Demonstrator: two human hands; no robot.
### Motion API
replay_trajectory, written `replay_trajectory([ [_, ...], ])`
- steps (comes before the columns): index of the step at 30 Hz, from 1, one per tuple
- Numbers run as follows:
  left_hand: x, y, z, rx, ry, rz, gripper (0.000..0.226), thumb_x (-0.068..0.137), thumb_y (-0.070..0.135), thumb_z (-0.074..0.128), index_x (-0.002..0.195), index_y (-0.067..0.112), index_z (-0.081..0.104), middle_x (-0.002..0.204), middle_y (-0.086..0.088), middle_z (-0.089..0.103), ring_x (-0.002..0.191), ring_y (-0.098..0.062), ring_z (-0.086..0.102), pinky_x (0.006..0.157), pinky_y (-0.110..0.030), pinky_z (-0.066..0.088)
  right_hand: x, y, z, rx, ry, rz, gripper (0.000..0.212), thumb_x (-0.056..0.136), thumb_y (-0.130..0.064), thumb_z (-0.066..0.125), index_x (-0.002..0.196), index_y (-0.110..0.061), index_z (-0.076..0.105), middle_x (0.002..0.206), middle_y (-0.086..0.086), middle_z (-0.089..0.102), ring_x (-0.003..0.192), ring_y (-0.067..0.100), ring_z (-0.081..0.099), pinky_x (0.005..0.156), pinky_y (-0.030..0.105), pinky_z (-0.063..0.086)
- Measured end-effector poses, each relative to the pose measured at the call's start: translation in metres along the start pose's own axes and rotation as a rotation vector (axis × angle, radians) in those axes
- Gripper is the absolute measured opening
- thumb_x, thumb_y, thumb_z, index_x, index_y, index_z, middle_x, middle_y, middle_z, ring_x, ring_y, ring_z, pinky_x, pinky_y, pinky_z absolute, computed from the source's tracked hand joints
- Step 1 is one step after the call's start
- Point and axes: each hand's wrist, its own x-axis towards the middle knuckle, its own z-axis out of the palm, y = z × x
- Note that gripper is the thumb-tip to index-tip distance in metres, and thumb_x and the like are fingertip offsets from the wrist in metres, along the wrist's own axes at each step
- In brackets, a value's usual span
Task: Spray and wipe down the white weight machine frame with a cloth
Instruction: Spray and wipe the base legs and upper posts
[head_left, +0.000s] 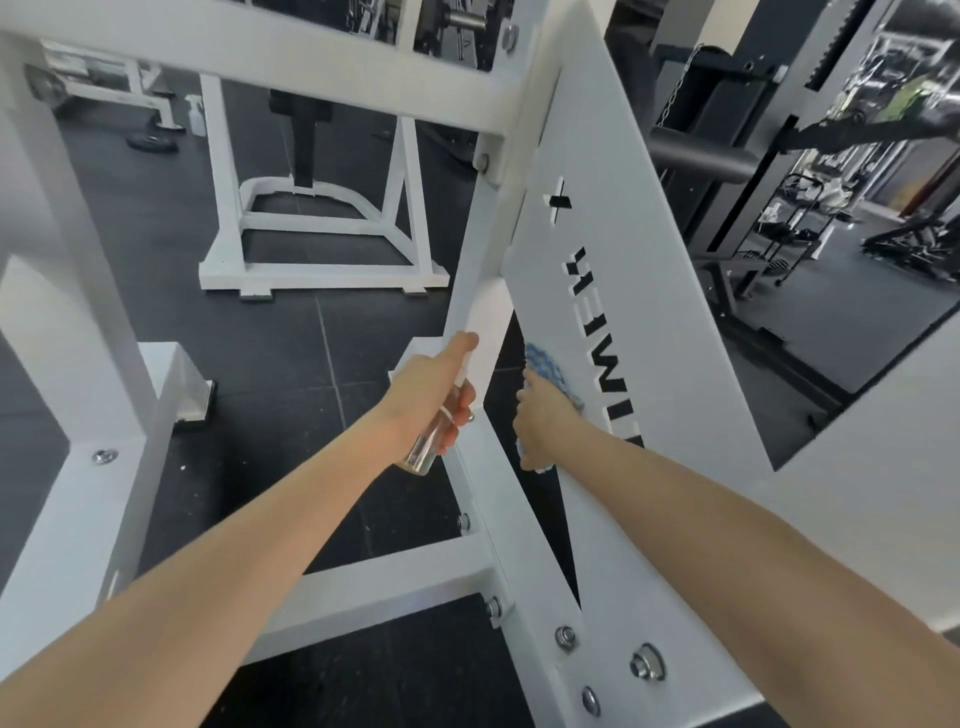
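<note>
The person's left hand (431, 389), just off the centre of the view at eight o'clock, has its fingers curled round a small clear spray bottle (423, 449), with the forefinger stretched toward one o'clock along the slanted white post (478, 291) of the weight machine frame. The nozzle cannot be made out against the white paint. At three o'clock from that hand, the right hand (545, 415) grips a bunched blue cloth (543, 364) and presses it to the near edge of the frame's broad white panel (623, 260), just beside the cut-out lettering (602, 364). The step in hand looks like misting the post and panel edge while the cloth follows. To do it well, the person should aim the spray at the paint, not through the gap to the dark floor (291, 353) at nine o'clock. The spray should be light so nothing runs down toward the bolts (647, 665) at six o'clock. The cloth would do better opened flatter, so that more of it meets the metal, and drawn in long overlapping strokes along the panel from twelve toward six o'clock. The letter cut-outs and bolt heads probably trap dust and want a folded corner worked into them.
</note>
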Motion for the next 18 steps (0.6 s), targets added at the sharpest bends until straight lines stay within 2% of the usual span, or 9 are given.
replay_trajectory([
  [4,-0.006,-0.018,0.005,0.001,0.020,-0.014,0.065,0.097,0.058,0.041,0.055,0.009,0.049,0.050,-0.005,0.051,0.038,-0.017,0.044,0.044,-0.022,0.042,-0.008,-0.019,0.012,0.117,0.004,0.025,0.046,0.096,-0.044,0.029,0.119,-0.018,0.059,0.127,0.004,0.058,0.127,0.022,0.041,0.111,0.045,0.014],
  [7,-0.005,-0.029,0.006,0.029,0.052,0.001,0.063,0.097,0.056,0.041,0.058,0.008,0.050,0.052,-0.006,0.052,0.039,-0.019,0.045,0.044,-0.022,0.042,0.000,-0.041,0.009,0.488,0.166,0.154,0.043,0.100,-0.034,0.027,0.113,-0.012,0.062,0.121,0.008,0.060,0.121,0.026,0.044,0.112,0.048,0.013],
  [9,-0.001,-0.040,0.007,0.016,0.080,0.003,0.061,0.096,0.057,0.042,0.059,0.009,0.050,0.052,-0.005,0.052,0.038,-0.018,0.045,0.044,-0.023,0.041,0.009,-0.074,0.009,0.760,0.289,0.286,0.030,0.098,-0.023,0.037,0.116,-0.010,0.057,0.120,0.009,0.056,0.118,0.027,0.045,0.110,0.049,0.019],
  [10,0.000,-0.045,0.007,0.002,0.085,0.003,0.060,0.096,0.057,0.042,0.059,0.010,0.050,0.052,-0.005,0.051,0.038,-0.017,0.044,0.044,-0.023,0.041,0.012,-0.096,0.012,0.891,0.284,0.350,0.028,0.097,-0.019,0.041,0.120,-0.010,0.053,0.121,0.009,0.053,0.118,0.028,0.045,0.109,0.050,0.021],
  [13,0.008,-0.066,0.011,-0.006,0.078,-0.035,0.061,0.096,0.057,0.042,0.058,0.011,0.049,0.053,-0.005,0.051,0.040,-0.017,0.044,0.045,-0.022,0.041,0.011,-0.184,0.031,1.221,0.095,0.575,0.039,0.090,-0.016,0.056,0.128,-0.012,0.049,0.128,0.010,0.049,0.123,0.029,0.045,0.108,0.058,0.024],
  [15,0.016,-0.084,0.013,0.010,0.058,-0.073,0.062,0.094,0.059,0.043,0.057,0.010,0.049,0.054,-0.006,0.051,0.041,-0.019,0.044,0.046,-0.022,0.041,0.007,-0.220,0.045,1.371,0.135,0.717,0.062,0.067,-0.018,0.082,0.124,-0.012,0.058,0.124,0.011,0.058,0.118,0.031,0.055,0.099,0.064,0.033],
  [16,0.020,-0.093,0.014,0.021,0.054,-0.081,0.063,0.094,0.060,0.043,0.057,0.009,0.049,0.054,-0.007,0.051,0.041,-0.019,0.044,0.046,-0.023,0.041,0.013,-0.228,0.052,1.370,0.194,0.780,0.069,0.062,-0.020,0.086,0.125,-0.013,0.059,0.125,0.011,0.060,0.119,0.032,0.055,0.098,0.065,0.032],
  [17,0.025,-0.101,0.014,0.035,0.060,-0.078,0.064,0.094,0.060,0.043,0.057,0.008,0.049,0.053,-0.007,0.051,0.041,-0.020,0.043,0.046,-0.023,0.041,0.022,-0.228,0.055,1.426,0.214,0.807,0.067,0.072,-0.024,0.080,0.132,-0.015,0.053,0.134,0.009,0.054,0.128,0.030,0.048,0.103,0.064,0.025],
  [18,0.028,-0.107,0.013,0.048,0.073,-0.071,0.065,0.095,0.060,0.042,0.057,0.008,0.049,0.053,-0.008,0.051,0.040,-0.020,0.043,0.046,-0.023,0.041,0.035,-0.221,0.056,1.496,0.199,0.780,0.062,0.086,-0.027,0.065,0.142,-0.017,0.039,0.145,0.005,0.041,0.138,0.026,0.033,0.109,0.062,0.014],
])
